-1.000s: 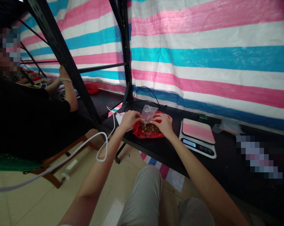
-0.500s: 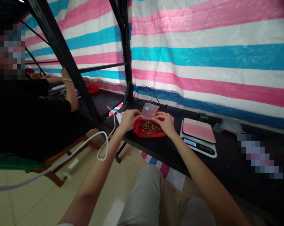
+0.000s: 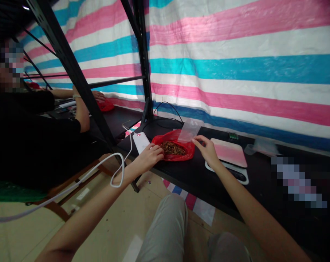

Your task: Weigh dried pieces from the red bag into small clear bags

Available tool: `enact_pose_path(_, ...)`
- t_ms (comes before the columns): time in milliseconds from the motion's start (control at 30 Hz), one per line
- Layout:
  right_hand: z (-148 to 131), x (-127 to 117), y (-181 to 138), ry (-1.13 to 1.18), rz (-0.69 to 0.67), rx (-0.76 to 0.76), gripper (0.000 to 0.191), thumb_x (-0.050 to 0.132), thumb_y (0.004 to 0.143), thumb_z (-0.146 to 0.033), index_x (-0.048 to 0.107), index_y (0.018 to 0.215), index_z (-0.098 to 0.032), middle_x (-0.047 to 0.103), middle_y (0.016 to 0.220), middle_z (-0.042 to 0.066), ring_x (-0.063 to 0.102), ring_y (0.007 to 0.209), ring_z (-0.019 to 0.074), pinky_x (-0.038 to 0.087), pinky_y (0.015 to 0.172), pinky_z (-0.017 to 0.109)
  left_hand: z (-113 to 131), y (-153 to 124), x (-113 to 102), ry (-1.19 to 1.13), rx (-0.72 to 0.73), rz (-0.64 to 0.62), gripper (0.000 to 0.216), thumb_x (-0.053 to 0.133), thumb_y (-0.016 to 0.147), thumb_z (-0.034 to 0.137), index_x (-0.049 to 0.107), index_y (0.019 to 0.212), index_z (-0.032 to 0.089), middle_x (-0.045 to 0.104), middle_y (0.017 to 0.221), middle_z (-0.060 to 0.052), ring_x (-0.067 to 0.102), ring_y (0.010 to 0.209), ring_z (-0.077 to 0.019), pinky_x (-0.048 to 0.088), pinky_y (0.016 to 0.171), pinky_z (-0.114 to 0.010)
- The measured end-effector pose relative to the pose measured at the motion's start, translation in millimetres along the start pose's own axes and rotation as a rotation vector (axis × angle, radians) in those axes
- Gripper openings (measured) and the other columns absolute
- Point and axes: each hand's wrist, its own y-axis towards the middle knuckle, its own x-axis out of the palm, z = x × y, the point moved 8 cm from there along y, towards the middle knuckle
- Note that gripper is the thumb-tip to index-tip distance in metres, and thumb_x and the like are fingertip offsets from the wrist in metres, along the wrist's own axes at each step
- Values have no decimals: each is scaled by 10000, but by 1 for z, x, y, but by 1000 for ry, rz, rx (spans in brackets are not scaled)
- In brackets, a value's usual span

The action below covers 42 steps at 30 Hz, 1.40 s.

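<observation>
The two hands have parted since a moment ago, when both worked close together over the red plastic bag (image 3: 172,148). Now the right hand (image 3: 208,151) has moved out to the right, pinching a corner of a small clear plastic bag (image 3: 189,130) between thumb and fingertips, so the bag stands lifted above the red bag's right edge. The left hand (image 3: 150,155) has dropped to the near left rim of the red bag, fingers loosely curled and touching the plastic; whether it grips anything cannot be told.

The red bag lies open on the black table (image 3: 192,174), showing a heap of small brown pieces (image 3: 172,148). Just right of it sits a white kitchen scale (image 3: 228,158) with a pink platform, partly behind the right wrist. A white power bank (image 3: 141,141) with its white cable (image 3: 118,171) lies left of the bag. No writing or brand can be read anywhere. A striped pink, white and blue tarpaulin (image 3: 236,69) hangs behind. Another person (image 3: 31,138) in black sits at the left.
</observation>
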Motion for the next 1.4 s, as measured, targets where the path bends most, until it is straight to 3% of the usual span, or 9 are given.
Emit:
enact_pose_path(233, 6, -1, 3, 164, -23, 37, 267, 554, 773, -465, 592, 796, -201, 660, 746, 29, 576, 668, 180, 434, 627, 302, -43, 28, -28, -305, -320, 161, 152, 404, 901, 255, 544, 920, 198, 652, 813, -11, 593, 744, -145, 381, 707, -258)
enact_pose_path(400, -9, 6, -4, 148, -61, 10, 227, 475, 831, -454, 516, 825, -231, 635, 676, -7, 570, 538, 157, 429, 566, 282, -62, 38, -30, -302, -420, 115, 180, 378, 899, 279, 534, 977, 232, 634, 727, 0, 594, 671, -169, 337, 586, -246)
enact_pose_path(500, -17, 23, -5, 57, -133, 17, 217, 388, 877, -445, 483, 890, -252, 634, 638, -28, 538, 422, 150, 403, 498, 273, -62, 38, -29, -320, -414, 80, 194, 377, 897, 301, 541, 982, 243, 642, 739, -1, 602, 696, -170, 345, 607, -244)
enact_pose_path(600, -26, 38, -2, -114, -199, -70, 208, 328, 912, -390, 477, 957, -252, 680, 687, -9, 639, 598, 189, 429, 592, 280, -59, 36, -30, -357, -394, 68, 197, 386, 894, 313, 556, 967, 245, 656, 760, -1, 608, 718, -163, 360, 629, -238)
enact_pose_path(733, -27, 48, 1, -604, -269, -142, 256, 264, 941, -316, 477, 1033, -209, 689, 736, 52, 667, 719, 223, 404, 606, 278, -58, 27, -37, -261, -436, 56, 209, 436, 874, 363, 595, 935, 242, 662, 763, -13, 606, 723, -169, 355, 620, -237)
enact_pose_path(867, -22, 40, 2, -968, -234, -80, 308, 193, 957, -305, 447, 1074, -175, 673, 709, 73, 669, 672, 235, 366, 548, 269, -46, 20, -32, -189, -391, -87, 254, 452, 867, 395, 631, 879, 216, 664, 762, -31, 604, 708, -167, 348, 612, -240)
enact_pose_path(1200, -17, 19, 4, -1180, -118, -27, 255, 267, 926, -160, 410, 1133, -117, 661, 720, 95, 675, 696, 233, 376, 537, 271, -28, 30, -20, -66, -339, -235, 367, 473, 839, 465, 659, 723, 171, 667, 733, -69, 614, 707, -194, 379, 624, -263)
enact_pose_path(1400, -15, 3, 3, -1182, -64, 38, 259, 303, 909, -152, 439, 1127, -116, 661, 684, 100, 672, 667, 239, 368, 511, 266, -8, 42, -22, -74, -199, -209, 281, 543, 808, 401, 665, 721, 164, 678, 789, -68, 619, 760, -195, 390, 654, -264)
